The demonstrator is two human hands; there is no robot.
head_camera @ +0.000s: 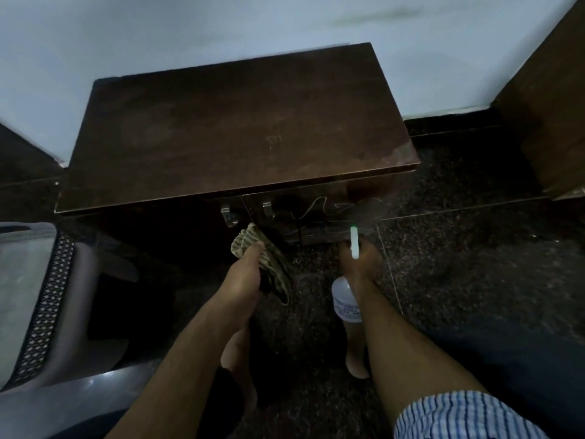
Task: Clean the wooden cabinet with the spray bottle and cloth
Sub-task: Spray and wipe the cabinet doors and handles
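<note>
Head view: cabinet stands against the wall, doors facing the person. Right hand grips the bottle, nozzle toward the right door; left hand clutches the cloth near the handles.

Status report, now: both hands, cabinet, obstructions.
Left hand gripping cloth near door handles. Right hand holding spray bottle, nozzle aimed at cabinet front. Nothing in the way.
</note>
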